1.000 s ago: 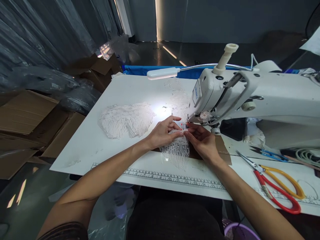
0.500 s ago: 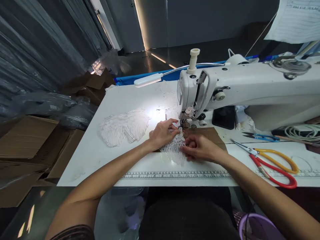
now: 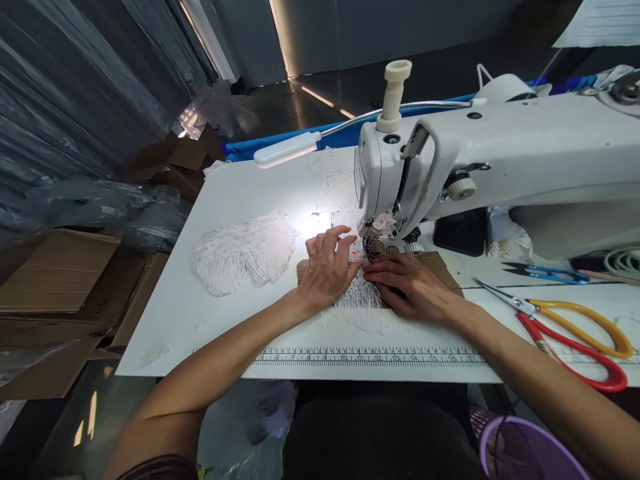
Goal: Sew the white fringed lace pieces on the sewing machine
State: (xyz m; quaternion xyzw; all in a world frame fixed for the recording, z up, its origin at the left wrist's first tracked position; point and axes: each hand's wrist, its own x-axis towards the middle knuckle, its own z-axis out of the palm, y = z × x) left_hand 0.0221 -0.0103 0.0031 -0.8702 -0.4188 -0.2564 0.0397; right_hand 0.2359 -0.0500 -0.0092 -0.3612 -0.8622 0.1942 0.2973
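A piece of white lace (image 3: 356,301) lies under the needle area of a white sewing machine (image 3: 373,180), its lower end spread toward the table's front. My left hand (image 3: 327,267) rests on the lace's left side, fingers apart and curved, thumb near the presser foot. From the right, my right hand (image 3: 413,283) lies over the lace's edge with its fingers stretched out, fingertips close to my left thumb. Beneath the hands is a brown board (image 3: 445,272). Further left sits another bunch of white lace (image 3: 243,257).
Scissors with red and yellow handles (image 3: 565,327) and blue thread snips (image 3: 547,272) lie at the right. A ruler strip (image 3: 370,357) runs along the table's front. A lamp (image 3: 286,149) lights the bed. Cardboard boxes (image 3: 60,273) stand left; a purple basket (image 3: 530,440) is below.
The right hand has gone from pinching the lace's lower right edge to lying flat nearer the needle. My left fingers have spread and lifted. The view has shifted closer to the machine.
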